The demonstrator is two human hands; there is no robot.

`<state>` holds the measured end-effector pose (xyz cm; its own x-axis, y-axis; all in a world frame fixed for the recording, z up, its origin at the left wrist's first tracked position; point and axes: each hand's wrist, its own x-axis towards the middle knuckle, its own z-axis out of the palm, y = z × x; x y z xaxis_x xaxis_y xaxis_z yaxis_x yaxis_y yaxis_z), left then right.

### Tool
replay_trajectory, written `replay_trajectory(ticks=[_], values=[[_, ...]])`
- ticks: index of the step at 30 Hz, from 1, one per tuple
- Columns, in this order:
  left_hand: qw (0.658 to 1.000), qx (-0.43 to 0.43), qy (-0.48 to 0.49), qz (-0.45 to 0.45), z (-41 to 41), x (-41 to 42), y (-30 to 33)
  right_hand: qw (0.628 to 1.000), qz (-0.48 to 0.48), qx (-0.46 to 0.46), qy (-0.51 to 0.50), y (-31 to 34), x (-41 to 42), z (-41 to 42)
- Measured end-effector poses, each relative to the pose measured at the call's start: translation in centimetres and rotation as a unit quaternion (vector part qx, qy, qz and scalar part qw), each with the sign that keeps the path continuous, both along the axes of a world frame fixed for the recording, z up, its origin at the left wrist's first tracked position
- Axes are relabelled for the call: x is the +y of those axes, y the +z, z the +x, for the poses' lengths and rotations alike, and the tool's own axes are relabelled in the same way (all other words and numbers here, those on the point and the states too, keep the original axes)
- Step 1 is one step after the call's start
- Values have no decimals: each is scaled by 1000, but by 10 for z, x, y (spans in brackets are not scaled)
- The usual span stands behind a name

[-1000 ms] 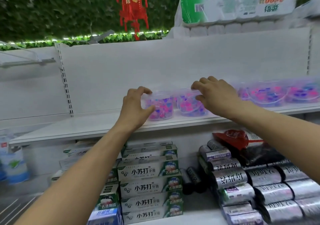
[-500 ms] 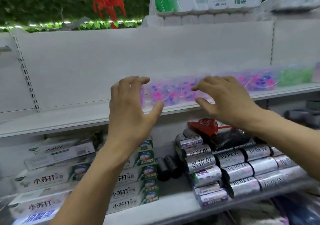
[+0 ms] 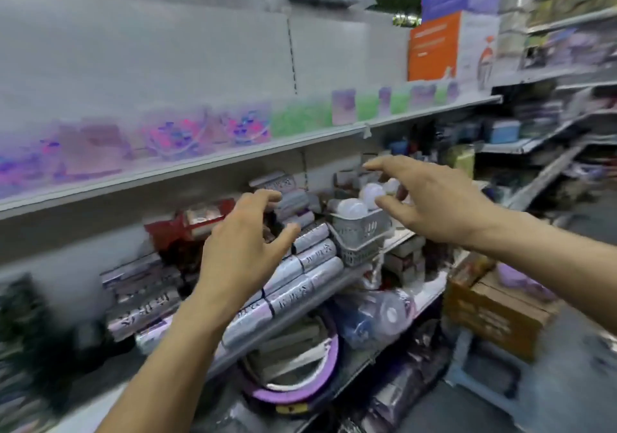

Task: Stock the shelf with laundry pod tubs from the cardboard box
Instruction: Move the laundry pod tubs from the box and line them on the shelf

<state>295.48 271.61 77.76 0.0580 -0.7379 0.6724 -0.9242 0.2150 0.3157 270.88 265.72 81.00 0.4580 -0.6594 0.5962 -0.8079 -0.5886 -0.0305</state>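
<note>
On the far left, the laundry pod tubs (image 3: 173,135) sit in a blurred row on the white shelf (image 3: 233,154) — clear tubs with pink and purple pods showing through, with green packs (image 3: 300,119) just beside them further along the same board. Below that shelf, stacked silver rolls (image 3: 300,285) lie on their sides, with a red packet (image 3: 187,222) tucked above them. My left hand (image 3: 240,249) hangs in front of those rolls, fingers spread and slightly bent, thumb out to the side, holding nothing and touching nothing I can make out. To its right a grey plastic basket (image 3: 360,235) stands on the lower shelf with white round bulbs (image 3: 360,202) in it. My right hand (image 3: 430,205) hovers in front of that basket, palm down, fingers stretched forward and loose — empty as well. Down at the lower right, on the floor side, the cardboard box (image 3: 494,312) stands open, and something pale purple (image 3: 521,282) shows at its top; it is too smeared to say for sure what it is. Beyond it, more shelves of goods (image 3: 551,112) run away to the right, all blurred.
</note>
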Motion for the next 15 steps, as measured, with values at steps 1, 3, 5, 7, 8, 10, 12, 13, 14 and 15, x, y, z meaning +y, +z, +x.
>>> replay_trajectory(ticks=[1, 3, 5, 7, 8, 10, 12, 13, 14, 15], values=[[1000, 4, -20, 11, -20, -14, -8, 1000, 13, 2, -18, -5, -6, -23], [997, 12, -56, 42, -58, -39, -25, 998, 43, 5, -55, -17, -16, -66], [993, 8, -89, 81, -90, -64, -42, 994, 73, 12, -86, -30, -28, -106], [984, 14, -129, 121, -119, -92, -57, 987, 108, 9, -119, -44, -42, -142], [978, 24, -150, 141, -132, -107, -63, 983, 125, 2, -136, -51, -50, -159], [961, 67, -197, 180, -160, -136, -75, 975, 150, -15, -166, -64, -68, -193], [941, 114, -239, 212, -184, -160, -84, 966, 172, -30, -190, -76, -85, -224], [933, 124, -254, 222, -198, -175, -91, 961, 182, -39, -204, -83, -97, -241], [927, 127, -267, 231, -211, -190, -99, 956, 192, -46, -217, -90, -109, -258], [919, 131, -281, 244, -227, -210, -109, 950, 203, -51, -232, -98, -124, -278]])
